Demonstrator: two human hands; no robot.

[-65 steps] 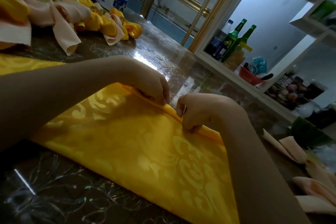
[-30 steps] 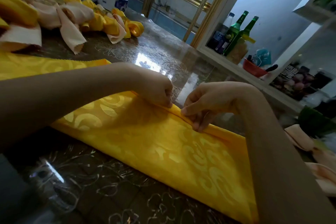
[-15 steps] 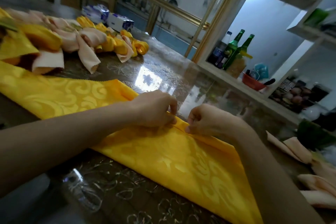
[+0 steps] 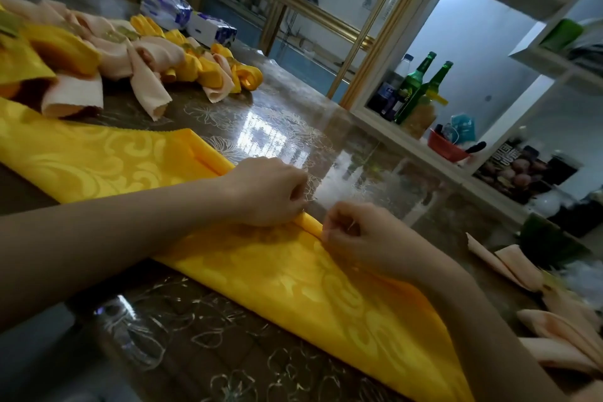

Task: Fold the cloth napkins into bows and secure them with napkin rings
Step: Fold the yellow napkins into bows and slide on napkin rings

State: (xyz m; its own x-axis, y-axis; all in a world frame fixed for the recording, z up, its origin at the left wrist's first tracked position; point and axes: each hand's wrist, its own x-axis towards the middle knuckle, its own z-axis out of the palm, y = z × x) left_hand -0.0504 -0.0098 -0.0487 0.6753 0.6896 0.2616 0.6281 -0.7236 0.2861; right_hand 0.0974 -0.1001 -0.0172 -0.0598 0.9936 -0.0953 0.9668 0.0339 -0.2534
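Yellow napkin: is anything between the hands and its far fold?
Nothing visible. The left hand and right hand pinch the far fold of the yellow napkin, side by side. The finished bows lie far left, away from the hands.

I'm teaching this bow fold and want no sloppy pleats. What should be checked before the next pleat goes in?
1. The left hand pinches the folded far edge of the yellow napkin: ok.
2. The right hand pinches the same edge, close beside the left: ok.
3. The pleat runs even: ok left of the hands; hidden under the right arm, cannot tell.
4. The cloth lies flat on the table nearer the person: ok.
5. A loose napkin ring within reach: cannot tell.
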